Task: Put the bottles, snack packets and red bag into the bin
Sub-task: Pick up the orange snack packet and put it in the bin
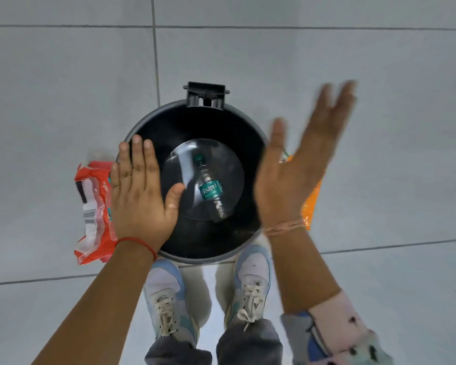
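A round black bin [221, 119] stands open on the floor in front of my feet. Inside it lies a clear water bottle [208, 188] with a green label and cap. My left hand [137, 191] hovers flat over the bin's left rim, fingers together, holding nothing. My right hand [300, 167] is raised beside the right rim, fingers spread and blurred, empty. A red bag [92, 206] lies on the floor left of the bin, partly under my left hand. An orange snack packet [311, 204] shows right of the bin, mostly hidden behind my right hand.
The bin's black hinge bracket [206, 94] sticks out at its far rim. My two light sneakers [166, 299] stand right at the bin's near edge. Grey floor tiles [63, 88] surround everything.
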The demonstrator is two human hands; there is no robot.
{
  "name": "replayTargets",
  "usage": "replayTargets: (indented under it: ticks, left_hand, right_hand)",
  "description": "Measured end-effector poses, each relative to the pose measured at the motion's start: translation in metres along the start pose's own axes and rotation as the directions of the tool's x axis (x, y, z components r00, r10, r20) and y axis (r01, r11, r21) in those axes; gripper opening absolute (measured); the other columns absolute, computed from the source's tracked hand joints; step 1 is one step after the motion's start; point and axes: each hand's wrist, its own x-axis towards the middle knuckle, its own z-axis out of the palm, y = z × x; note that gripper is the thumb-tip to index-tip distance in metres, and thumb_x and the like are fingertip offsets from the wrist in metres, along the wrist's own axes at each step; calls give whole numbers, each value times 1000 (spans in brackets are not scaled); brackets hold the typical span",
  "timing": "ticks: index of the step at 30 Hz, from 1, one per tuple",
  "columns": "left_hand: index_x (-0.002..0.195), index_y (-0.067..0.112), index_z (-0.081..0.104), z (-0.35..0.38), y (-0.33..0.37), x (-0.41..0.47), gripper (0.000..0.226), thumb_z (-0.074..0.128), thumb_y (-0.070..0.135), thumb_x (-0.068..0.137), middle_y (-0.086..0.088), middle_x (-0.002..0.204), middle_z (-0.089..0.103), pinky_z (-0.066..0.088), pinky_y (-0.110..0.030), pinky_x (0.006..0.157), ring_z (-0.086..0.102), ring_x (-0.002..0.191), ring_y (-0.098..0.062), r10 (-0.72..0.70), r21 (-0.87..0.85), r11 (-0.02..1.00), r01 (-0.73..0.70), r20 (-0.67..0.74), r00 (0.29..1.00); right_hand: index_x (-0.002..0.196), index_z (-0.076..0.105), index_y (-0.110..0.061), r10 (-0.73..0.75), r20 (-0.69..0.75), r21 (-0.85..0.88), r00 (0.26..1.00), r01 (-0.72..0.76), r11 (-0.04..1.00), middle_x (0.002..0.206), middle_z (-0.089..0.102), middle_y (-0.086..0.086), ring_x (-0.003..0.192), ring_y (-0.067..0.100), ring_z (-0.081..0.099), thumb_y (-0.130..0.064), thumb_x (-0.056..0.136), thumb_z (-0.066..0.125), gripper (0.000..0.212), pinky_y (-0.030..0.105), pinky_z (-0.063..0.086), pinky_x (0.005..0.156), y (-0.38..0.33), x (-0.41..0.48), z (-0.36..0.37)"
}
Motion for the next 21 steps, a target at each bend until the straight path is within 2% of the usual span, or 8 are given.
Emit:
replayTargets:
  ticks: [2,4,7,9,11,13,17,21]
  left_hand:
    - [144,3,9,0,0,0,74,11,52,88,-18,153,11,-9,-31,114,3,141,-29,-6,9,1000,6,3,1000]
    - [144,3,9,1,0,0,73,15,49,87,-18,153,11,-12,-28,113,3,141,-30,-7,20,1000,7,-1,1000]
    - [144,4,9,3,-1,1,71,16,47,88,-19,153,11,-15,-25,111,3,141,-31,1,32,999,-1,-20,1000]
    - [144,4,9,6,-1,1,71,15,48,89,-19,153,11,-15,-25,111,3,141,-32,5,31,999,-4,-31,1000]
    - [144,4,9,7,-1,1,72,10,51,90,-19,153,11,-14,-24,111,3,140,-32,8,36,999,-7,-40,999]
    - [144,5,8,7,-1,0,74,3,55,90,-18,153,11,-14,-24,112,2,141,-31,14,35,999,-12,-44,999]
    - [144,4,8,7,0,0,76,0,57,90,-18,153,11,-13,-25,112,3,141,-30,17,40,999,-16,-44,999]
    - [144,5,8,6,0,0,75,-1,56,90,-17,153,10,-12,-27,113,2,141,-29,2,46,999,0,-42,999]
  right_hand:
    - [135,32,9,122,-94,-121,988,-133,984,144,23,36,136,45,18,-24,97,38,51,44,18,113,55,9,-9]
    - [139,28,4,319,-1,-219,948,-311,925,149,20,29,139,41,15,-23,99,39,50,41,15,113,111,-6,-2]
    - [145,12,-2,613,381,-530,693,-379,758,155,8,18,142,33,3,-26,98,41,60,37,7,116,173,-56,15]
    - [145,1,-2,711,492,-678,503,-290,675,156,-2,16,142,32,-3,-29,99,37,65,37,3,115,197,-86,24]
    - [144,-6,0,747,527,-727,405,-241,643,155,-9,18,142,33,-8,-25,99,34,66,38,2,115,206,-100,32]
    - [144,-8,1,753,535,-741,383,-215,636,155,-11,18,141,33,-9,-16,98,33,64,39,6,115,208,-106,37]
    - [147,5,-6,758,478,-804,443,-126,581,157,1,8,143,26,2,-2,97,31,57,42,28,109,209,-107,36]
    - [143,26,-9,756,462,-818,464,-106,565,155,20,6,136,29,30,-7,97,34,47,43,44,93,210,-99,34]
